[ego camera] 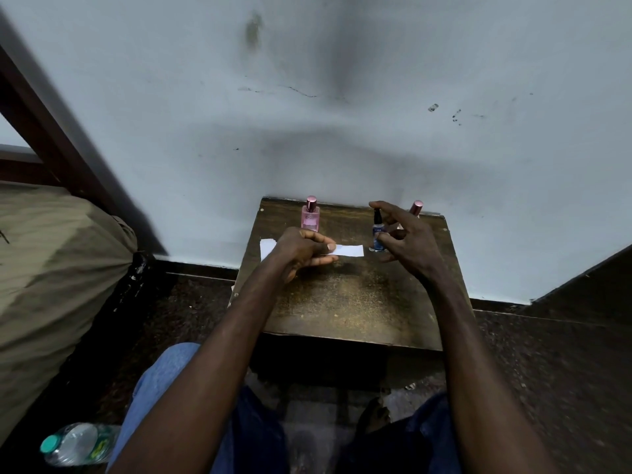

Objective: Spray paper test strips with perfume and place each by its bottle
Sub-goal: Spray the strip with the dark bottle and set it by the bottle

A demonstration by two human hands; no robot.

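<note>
One white paper strip (pixel 350 250) pinched in left hand (pixel 301 249); blue bottle (pixel 378 246) grasped by right hand (pixel 410 237); far edge of table (pixel 342 302) just beyond both.

Left hand (pixel 301 249) pinches paper strip (pixel 349 250); right hand (pixel 407 234) holds blue bottle (pixel 378 246)

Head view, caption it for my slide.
Left hand pinches a paper strip beside the blue bottle held by the right hand.

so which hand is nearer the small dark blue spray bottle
Right. The right hand curls round the small dark blue spray bottle, thumb on it; the left hand is off to its left, pinching the white paper strip.
</note>
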